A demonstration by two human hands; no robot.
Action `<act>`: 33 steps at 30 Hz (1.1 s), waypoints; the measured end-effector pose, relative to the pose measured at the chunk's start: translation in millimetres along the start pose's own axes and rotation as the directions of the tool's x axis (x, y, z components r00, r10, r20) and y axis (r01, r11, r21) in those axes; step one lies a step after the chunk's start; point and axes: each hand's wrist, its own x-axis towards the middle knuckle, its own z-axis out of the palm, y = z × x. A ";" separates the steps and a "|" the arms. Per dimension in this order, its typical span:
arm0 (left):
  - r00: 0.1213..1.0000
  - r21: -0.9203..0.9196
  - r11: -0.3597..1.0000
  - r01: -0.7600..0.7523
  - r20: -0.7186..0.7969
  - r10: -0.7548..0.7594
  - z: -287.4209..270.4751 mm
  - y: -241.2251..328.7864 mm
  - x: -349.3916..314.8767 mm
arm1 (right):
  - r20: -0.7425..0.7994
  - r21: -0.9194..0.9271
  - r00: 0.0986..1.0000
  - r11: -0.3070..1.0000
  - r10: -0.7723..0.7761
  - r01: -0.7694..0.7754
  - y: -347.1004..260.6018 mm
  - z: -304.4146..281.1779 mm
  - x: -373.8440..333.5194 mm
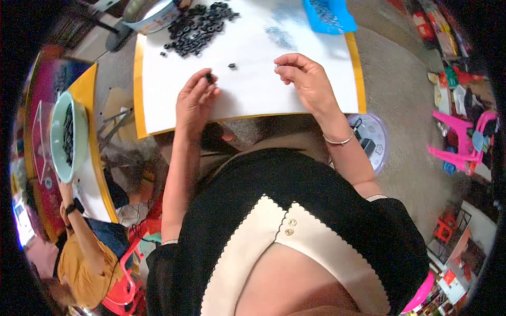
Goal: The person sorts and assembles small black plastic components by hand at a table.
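Observation:
My left hand [195, 100] rests on a white sheet [247, 89] laid over a yellow-edged table, pinching a small black ring [208, 77] between its fingertips. My right hand [305, 79] hovers to the right with a tiny silvery part [276, 67] held at its fingertips. One loose black ring [232, 66] lies between the hands. A heap of several black rings [200, 26] sits at the far side of the sheet.
A blue tray [329, 16] stands at the far right of the table. At the left, another person in an orange top [84, 263] sits at a second table with a pale green bowl [60, 137]. Pink plastic chairs [464, 142] stand on the floor to the right.

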 end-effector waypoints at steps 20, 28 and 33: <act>0.988 -0.036 0.998 0.043 0.153 -0.037 32.0 -0.7 -24.5 | 0.217 -0.517 0.864 0.698 -0.453 0.496 -17.2 78.0 -10.3; 0.984 -0.050 0.996 0.070 0.165 -0.061 28.1 -5.4 -22.8 | 0.145 -0.463 0.938 0.816 -0.315 0.346 -10.4 77.0 -7.7; 0.973 -0.060 0.992 0.110 0.209 -0.095 21.6 -3.8 -23.7 | 0.231 -0.172 0.973 0.983 -0.020 0.061 -14.6 68.2 1.3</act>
